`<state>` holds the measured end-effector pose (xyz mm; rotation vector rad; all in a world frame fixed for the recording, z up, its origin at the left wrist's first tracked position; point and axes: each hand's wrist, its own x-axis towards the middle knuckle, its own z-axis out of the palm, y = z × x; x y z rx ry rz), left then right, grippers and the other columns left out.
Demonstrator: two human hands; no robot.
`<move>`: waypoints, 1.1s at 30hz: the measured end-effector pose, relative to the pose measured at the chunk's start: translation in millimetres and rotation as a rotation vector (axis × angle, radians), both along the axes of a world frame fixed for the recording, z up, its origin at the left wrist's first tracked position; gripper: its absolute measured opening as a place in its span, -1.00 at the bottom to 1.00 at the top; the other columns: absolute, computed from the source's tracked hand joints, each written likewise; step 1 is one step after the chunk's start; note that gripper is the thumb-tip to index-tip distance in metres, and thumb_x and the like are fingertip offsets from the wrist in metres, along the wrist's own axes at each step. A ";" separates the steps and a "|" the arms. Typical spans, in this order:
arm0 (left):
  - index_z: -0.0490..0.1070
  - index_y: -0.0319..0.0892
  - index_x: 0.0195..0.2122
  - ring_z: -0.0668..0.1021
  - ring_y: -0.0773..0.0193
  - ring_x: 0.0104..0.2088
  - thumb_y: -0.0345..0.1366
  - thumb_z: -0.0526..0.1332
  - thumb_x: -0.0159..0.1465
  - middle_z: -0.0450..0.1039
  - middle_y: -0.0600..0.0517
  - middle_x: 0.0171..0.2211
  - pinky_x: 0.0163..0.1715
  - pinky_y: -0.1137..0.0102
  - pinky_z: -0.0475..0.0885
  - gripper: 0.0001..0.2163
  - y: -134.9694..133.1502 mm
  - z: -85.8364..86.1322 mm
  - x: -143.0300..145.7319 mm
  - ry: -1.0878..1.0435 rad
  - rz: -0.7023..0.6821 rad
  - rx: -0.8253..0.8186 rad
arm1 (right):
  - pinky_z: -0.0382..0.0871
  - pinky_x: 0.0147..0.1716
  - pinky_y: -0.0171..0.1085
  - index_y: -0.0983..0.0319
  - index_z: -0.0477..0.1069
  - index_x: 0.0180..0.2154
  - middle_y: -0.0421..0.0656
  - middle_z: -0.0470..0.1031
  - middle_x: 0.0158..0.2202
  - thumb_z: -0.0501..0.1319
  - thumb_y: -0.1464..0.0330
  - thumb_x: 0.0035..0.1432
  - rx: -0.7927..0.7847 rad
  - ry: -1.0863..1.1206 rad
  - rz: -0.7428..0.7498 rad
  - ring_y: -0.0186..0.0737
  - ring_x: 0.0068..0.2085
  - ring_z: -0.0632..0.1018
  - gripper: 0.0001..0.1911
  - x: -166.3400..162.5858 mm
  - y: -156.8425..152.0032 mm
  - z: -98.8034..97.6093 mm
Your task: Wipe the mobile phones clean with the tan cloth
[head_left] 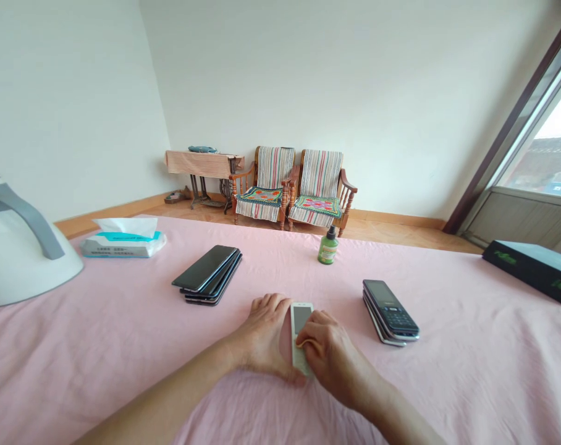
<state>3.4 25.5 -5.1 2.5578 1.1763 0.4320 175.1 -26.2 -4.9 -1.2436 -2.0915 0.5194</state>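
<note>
A white mobile phone (301, 315) lies face up on the pink cloth. Along its left side, my left hand (264, 337) grips it, with fingers at the top end and the thumb at the bottom end. My right hand (330, 349) is closed over the phone's lower half and covers part of it. Between its fingers a thin yellow-orange edge shows, which looks like a wiping cloth (307, 342). To the left is a stack of dark smartphones (209, 272). A smaller stack, topped by a black keypad phone (392, 307), sits to the right.
A green bottle with a black top (327, 248) stands beyond my hands. At the left are a tissue pack (123, 245) and a white appliance with a grey handle (25, 253). A black box (531, 272) rests at the far right. Two chairs (317, 185) stand by the wall.
</note>
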 end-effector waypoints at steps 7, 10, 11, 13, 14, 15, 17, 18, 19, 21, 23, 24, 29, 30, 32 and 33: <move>0.17 -0.03 -0.01 0.34 -0.05 -0.07 0.09 0.43 -0.36 0.25 -0.03 -0.10 -0.06 0.12 0.25 -0.14 -1.3 -0.1 0.6 -0.011 -0.009 0.026 | 0.27 -0.23 -0.30 0.23 0.50 -0.36 -0.12 0.43 -0.31 0.05 0.68 0.01 0.035 -0.020 0.045 -0.22 -0.21 0.41 -0.66 0.7 -0.6 -1.4; 0.18 -0.04 -0.02 0.35 -0.05 -0.08 0.10 0.42 -0.36 0.24 -0.03 -0.09 -0.06 0.12 0.26 -0.15 -1.7 -0.6 0.7 0.001 -0.004 0.024 | 0.27 -0.25 -0.30 0.25 0.49 -0.39 -0.12 0.42 -0.33 0.06 0.68 0.00 0.039 -0.030 0.017 -0.22 -0.25 0.41 -0.68 1.4 -1.3 -0.4; 0.19 -0.04 -0.03 0.36 -0.05 -0.08 0.10 0.43 -0.36 0.24 -0.03 -0.09 -0.06 0.11 0.26 -0.16 -1.7 -0.9 0.6 0.008 0.003 0.022 | 0.27 -0.26 -0.30 0.25 0.48 -0.40 -0.12 0.41 -0.33 0.06 0.68 0.00 0.040 -0.028 0.007 -0.23 -0.26 0.41 -0.69 1.9 -1.3 0.0; 0.19 -0.04 -0.04 0.35 -0.06 -0.07 0.09 0.43 -0.38 0.24 -0.03 -0.08 -0.04 0.11 0.25 -0.15 -1.5 -1.4 0.6 0.017 0.012 0.023 | 0.27 -0.27 -0.31 0.26 0.48 -0.40 -0.12 0.41 -0.33 0.06 0.68 0.01 0.049 -0.015 0.016 -0.24 -0.26 0.41 -0.69 2.4 -1.1 0.5; 0.19 -0.04 -0.04 0.35 -0.07 -0.06 0.09 0.44 -0.39 0.24 -0.03 -0.08 -0.03 0.10 0.24 -0.15 -1.5 -1.3 0.6 0.018 0.013 0.025 | 0.27 -0.26 -0.31 0.25 0.48 -0.40 -0.12 0.41 -0.32 0.05 0.69 0.01 0.055 -0.007 0.032 -0.24 -0.25 0.42 -0.69 2.3 -1.0 0.6; 0.19 -0.04 -0.04 0.34 -0.07 -0.06 0.09 0.44 -0.40 0.24 -0.03 -0.08 -0.03 0.10 0.23 -0.14 -1.5 -1.1 0.7 0.017 0.011 0.026 | 0.27 -0.24 -0.31 0.25 0.48 -0.39 -0.12 0.41 -0.32 0.05 0.69 0.02 0.062 0.000 0.049 -0.24 -0.24 0.42 -0.68 2.1 -0.8 0.5; 0.20 -0.04 -0.04 0.34 -0.07 -0.05 0.10 0.44 -0.40 0.24 -0.03 -0.08 -0.02 0.10 0.22 -0.14 -1.8 0.2 1.1 0.011 0.006 0.023 | 0.27 -0.22 -0.31 0.25 0.48 -0.39 -0.13 0.41 -0.31 0.04 0.70 0.00 0.066 0.007 0.066 -0.24 -0.22 0.41 -0.67 1.8 -0.3 0.0; 0.20 -0.04 -0.05 0.34 -0.07 -0.05 0.10 0.43 -0.39 0.24 -0.03 -0.08 -0.02 0.11 0.22 -0.15 -2.0 1.0 1.2 0.010 0.005 0.017 | 0.27 -0.23 -0.31 0.25 0.47 -0.39 -0.13 0.41 -0.32 0.04 0.70 -0.01 0.061 0.009 0.065 -0.24 -0.23 0.42 -0.67 2.0 0.0 -0.3; 0.21 -0.04 -0.06 0.34 -0.07 -0.05 0.11 0.43 -0.38 0.24 -0.03 -0.08 -0.02 0.11 0.22 -0.17 -2.3 1.8 1.4 0.010 0.005 0.011 | 0.27 -0.24 -0.32 0.26 0.47 -0.40 -0.13 0.40 -0.32 0.04 0.71 -0.03 0.052 0.010 0.060 -0.25 -0.24 0.42 -0.66 2.5 0.2 -0.5; 0.22 -0.03 -0.06 0.34 -0.07 -0.06 0.12 0.42 -0.36 0.24 -0.03 -0.08 -0.03 0.11 0.22 -0.18 -2.7 2.9 1.6 0.010 0.006 0.002 | 0.27 -0.26 -0.33 0.26 0.46 -0.40 -0.14 0.40 -0.32 0.04 0.70 -0.03 0.036 0.017 0.051 -0.26 -0.26 0.42 -0.67 4.2 0.4 -0.2; 0.22 -0.04 -0.07 0.35 -0.07 -0.07 0.13 0.42 -0.37 0.24 -0.03 -0.09 -0.04 0.11 0.23 -0.18 -2.8 2.9 1.4 0.006 0.007 0.004 | 0.27 -0.26 -0.33 0.26 0.45 -0.39 -0.14 0.40 -0.31 0.04 0.68 -0.01 0.028 0.023 0.043 -0.26 -0.26 0.42 -0.69 6.5 -0.1 1.7; 0.22 -0.05 -0.07 0.35 -0.07 -0.08 0.13 0.42 -0.37 0.24 -0.03 -0.09 -0.05 0.12 0.24 -0.18 -2.7 2.6 1.2 0.003 0.006 0.007 | 0.26 -0.26 -0.33 0.26 0.45 -0.39 -0.14 0.40 -0.31 0.04 0.68 -0.01 0.023 0.017 0.046 -0.26 -0.25 0.42 -0.70 7.7 -0.6 3.1; 0.22 -0.03 -0.07 0.34 -0.07 -0.06 0.12 0.43 -0.39 0.24 -0.02 -0.09 -0.02 0.12 0.22 -0.18 -1.7 1.3 0.6 -0.005 -0.004 0.002 | 0.24 -0.27 -0.35 0.24 0.43 -0.47 -0.18 0.40 -0.36 0.03 0.72 -0.08 -0.059 -0.024 0.124 -0.28 -0.26 0.41 -0.67 12.1 -2.3 9.4; 0.22 -0.03 -0.07 0.34 -0.07 -0.06 0.12 0.42 -0.39 0.24 -0.02 -0.09 -0.03 0.12 0.22 -0.17 -1.5 1.2 0.6 -0.004 -0.001 -0.004 | 0.25 -0.27 -0.34 0.24 0.44 -0.46 -0.18 0.39 -0.35 0.03 0.71 -0.06 -0.055 -0.016 0.126 -0.27 -0.26 0.41 -0.67 12.3 -1.7 9.3; 0.22 -0.03 -0.08 0.34 -0.07 -0.07 0.14 0.41 -0.38 0.24 -0.02 -0.10 -0.04 0.13 0.22 -0.18 -1.1 0.9 0.7 -0.001 0.010 -0.011 | 0.25 -0.26 -0.33 0.23 0.44 -0.42 -0.16 0.39 -0.32 0.03 0.69 0.00 -0.020 -0.001 0.120 -0.26 -0.24 0.41 -0.68 12.5 0.0 7.9; 0.22 -0.04 -0.08 0.34 -0.07 -0.08 0.15 0.41 -0.38 0.24 -0.02 -0.10 -0.05 0.13 0.22 -0.18 -1.0 0.6 0.7 -0.001 0.014 -0.009 | 0.25 -0.26 -0.32 0.23 0.43 -0.40 -0.16 0.39 -0.31 0.03 0.68 0.02 -0.002 0.003 0.119 -0.25 -0.24 0.40 -0.69 12.6 0.8 7.0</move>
